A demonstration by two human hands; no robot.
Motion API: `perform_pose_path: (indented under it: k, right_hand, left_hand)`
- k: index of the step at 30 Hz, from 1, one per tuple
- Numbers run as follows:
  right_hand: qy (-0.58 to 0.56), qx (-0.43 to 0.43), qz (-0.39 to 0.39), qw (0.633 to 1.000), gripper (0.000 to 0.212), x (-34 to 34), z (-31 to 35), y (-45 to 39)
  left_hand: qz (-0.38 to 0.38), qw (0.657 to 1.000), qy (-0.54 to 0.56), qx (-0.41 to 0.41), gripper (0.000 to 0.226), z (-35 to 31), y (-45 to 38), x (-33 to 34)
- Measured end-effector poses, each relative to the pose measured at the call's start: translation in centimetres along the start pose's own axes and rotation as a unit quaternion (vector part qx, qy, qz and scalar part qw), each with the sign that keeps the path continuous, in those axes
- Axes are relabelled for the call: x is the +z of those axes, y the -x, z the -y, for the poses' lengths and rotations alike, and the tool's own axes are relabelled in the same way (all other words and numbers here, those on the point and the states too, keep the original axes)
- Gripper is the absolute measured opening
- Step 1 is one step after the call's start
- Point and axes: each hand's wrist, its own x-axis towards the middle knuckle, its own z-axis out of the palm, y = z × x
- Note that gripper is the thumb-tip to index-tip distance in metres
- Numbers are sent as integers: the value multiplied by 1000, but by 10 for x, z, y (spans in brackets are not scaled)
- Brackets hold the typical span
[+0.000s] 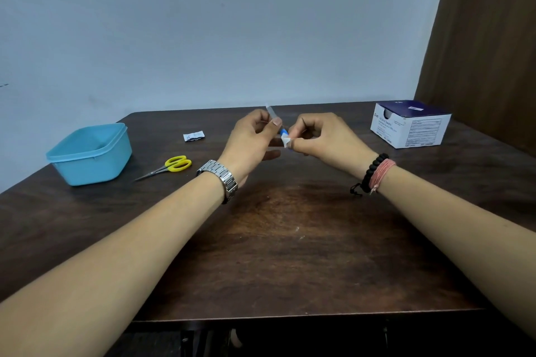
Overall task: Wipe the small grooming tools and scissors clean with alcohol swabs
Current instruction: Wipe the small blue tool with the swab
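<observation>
My left hand point(255, 139) pinches a thin grooming tool point(272, 113) with a clear shaft and a blue part, held up above the table's middle. My right hand point(322, 136) pinches a small white alcohol swab point(286, 142) against the tool's blue lower end. Most of the tool is hidden by my fingers. Small scissors point(166, 167) with yellow handles lie shut on the table to the left. A torn swab wrapper point(193, 135) lies behind them.
A light blue plastic tub point(90, 153) stands open at the left on the dark wooden table point(290, 240). A dark blue and white box of alcohol swabs point(410, 123) sits at the far right, near a brown curtain point(487, 52).
</observation>
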Motion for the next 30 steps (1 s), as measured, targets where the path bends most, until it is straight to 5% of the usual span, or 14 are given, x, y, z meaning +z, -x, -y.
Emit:
perform_pose_path:
  k: [8,30]
  right_hand:
    - [-42,15,-8,999,10,1,-1,0]
    - [17,-9,-63,998,5,9,8,5]
  left_hand:
    - [53,992,100,-61,7,-2,4,6]
    - [-24,996,58,-65,12,7,-3,6]
